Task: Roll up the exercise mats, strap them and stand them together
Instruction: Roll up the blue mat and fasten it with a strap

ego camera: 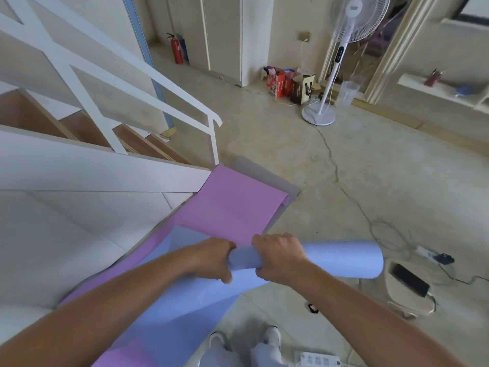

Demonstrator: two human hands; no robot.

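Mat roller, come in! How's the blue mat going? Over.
Left hand and right hand grip the blue mat, partly rolled. Purple mat unrolled underneath. Stair panel close on left.

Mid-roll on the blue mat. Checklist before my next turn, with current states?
1. Grip: left hand and right hand both curled round the blue mat roll: ok.
2. Roll even: right end looks wider than the part between the hands: not ok.
3. Unrolled blue tail flat: creased and lifted over the purple mat: not ok.
4. Strap within reach: small black thing lies nearby; whether it is a strap: cannot tell.
5. Path: cable lies apart from the mats: ok.
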